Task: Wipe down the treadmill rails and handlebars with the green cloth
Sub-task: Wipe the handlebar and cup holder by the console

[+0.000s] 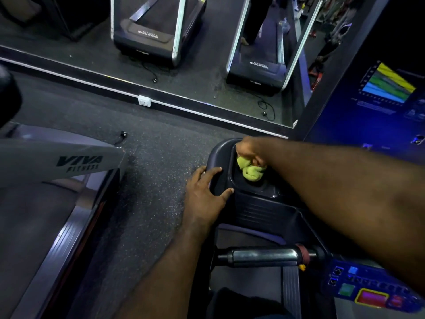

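Right hand clenched on bunched green cloth in the console tray recess, left hand spread bracing tray's left edge; cloth looks soft, light, best gripped wadded.

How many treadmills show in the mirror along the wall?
2. One reflected treadmill sits at upper centre; a second, to its right, has a person's legs on it. Others may lie beyond the mirror's edge.
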Demonstrator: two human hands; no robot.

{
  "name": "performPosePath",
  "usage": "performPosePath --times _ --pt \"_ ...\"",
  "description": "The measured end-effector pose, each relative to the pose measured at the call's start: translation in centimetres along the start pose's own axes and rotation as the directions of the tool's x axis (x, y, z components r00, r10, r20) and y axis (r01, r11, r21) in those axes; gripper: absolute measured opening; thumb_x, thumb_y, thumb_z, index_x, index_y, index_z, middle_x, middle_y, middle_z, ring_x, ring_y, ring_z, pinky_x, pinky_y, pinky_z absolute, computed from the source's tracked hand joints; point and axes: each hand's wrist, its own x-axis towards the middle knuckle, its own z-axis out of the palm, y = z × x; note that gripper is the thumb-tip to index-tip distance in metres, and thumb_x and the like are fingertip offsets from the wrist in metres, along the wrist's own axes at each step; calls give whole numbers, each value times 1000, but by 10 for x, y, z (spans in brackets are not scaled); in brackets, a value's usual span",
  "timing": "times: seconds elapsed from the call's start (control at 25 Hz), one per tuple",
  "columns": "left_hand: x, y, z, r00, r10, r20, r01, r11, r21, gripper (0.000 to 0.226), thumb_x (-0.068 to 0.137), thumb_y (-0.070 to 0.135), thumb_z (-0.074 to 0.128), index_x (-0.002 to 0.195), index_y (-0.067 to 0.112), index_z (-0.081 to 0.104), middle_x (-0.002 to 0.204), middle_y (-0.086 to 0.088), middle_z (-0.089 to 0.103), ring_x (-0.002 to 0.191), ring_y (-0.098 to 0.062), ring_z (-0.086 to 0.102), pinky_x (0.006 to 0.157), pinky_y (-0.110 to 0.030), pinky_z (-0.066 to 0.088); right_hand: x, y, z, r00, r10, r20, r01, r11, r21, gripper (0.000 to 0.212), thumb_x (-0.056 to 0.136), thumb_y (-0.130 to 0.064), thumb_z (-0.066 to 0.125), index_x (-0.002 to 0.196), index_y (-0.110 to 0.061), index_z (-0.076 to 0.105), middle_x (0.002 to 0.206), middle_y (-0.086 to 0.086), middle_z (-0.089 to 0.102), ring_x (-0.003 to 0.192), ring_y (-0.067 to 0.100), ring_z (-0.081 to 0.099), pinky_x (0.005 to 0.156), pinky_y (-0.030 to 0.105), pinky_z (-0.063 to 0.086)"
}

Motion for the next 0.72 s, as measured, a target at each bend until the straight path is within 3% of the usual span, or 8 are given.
performPosePath --times 0.12,0.24,0.28,0.32,0.44,0.56,0.64,0.72 --pt "2 0 2 1000 2 8 -2 1000 16 62 78 45 89 134 44 63 154 5 44 142 -14 40 118 -38 42 17 8 17 986 90 -139 -17 890 455 26 101 -17 40 78 -13 52 77 9 49 58 22 49 47 25 43" --pt "4 -4 4 999 45 7 -45 999 -5 62 77 44 89 133 41 64 147 3 49 137 -15 46 114 -41 47 19 18 25 923 354 -154 23 348 937 31 102 -14 41 74 -11 53 67 9 53 42 19 41 39 19 39" --pt "4 -5 5 999 50 9 -50 999 -13 62 77 44 89 133 40 64 145 3 50 136 -15 48 113 -41 48 12 21 28 907 399 -136 51 218 975 28 103 -13 43 78 -8 56 66 10 55 39 16 38 36 16 37" --pt "5 -5 5 999 49 7 -49 999 -10 61 76 44 89 133 40 64 144 3 51 135 -16 49 112 -41 49 6 23 33 915 378 -138 67 196 978 20 100 -15 50 84 -6 59 66 10 58 37 14 38 35 15 35" --pt "6 -6 6 999 46 -1 -46 999 0 61 77 44 89 132 41 63 143 4 51 134 -17 50 112 -40 48 -7 26 35 966 162 -200 60 614 787 19 77 -20 83 85 -10 69 73 6 69 47 15 58 40 19 41" --pt "2 -2 5 998 48 31 -49 999 17 61 80 44 87 134 43 60 143 6 50 134 -17 49 111 -40 49 -21 29 19 998 -35 -55 49 957 285 11 76 -11 79 80 -5 71 84 15 69 61 25 65 50 30 50" --pt "0 -1 4 998 64 26 -65 997 45 60 82 45 85 135 42 58 143 6 50 134 -19 49 111 -44 49 -30 32 21 970 -191 -148 144 948 -283 31 85 -17 75 113 -5 72 115 14 71 103 32 70 84 41 60" --pt "-2 0 4 997 74 26 -76 994 76 60 84 47 83 138 42 57 147 4 51 137 -21 48 113 -45 47 -39 33 27 876 -400 -269 262 864 -431 38 99 -31 63 134 -18 65 138 5 64 131 29 56 107 43 46"
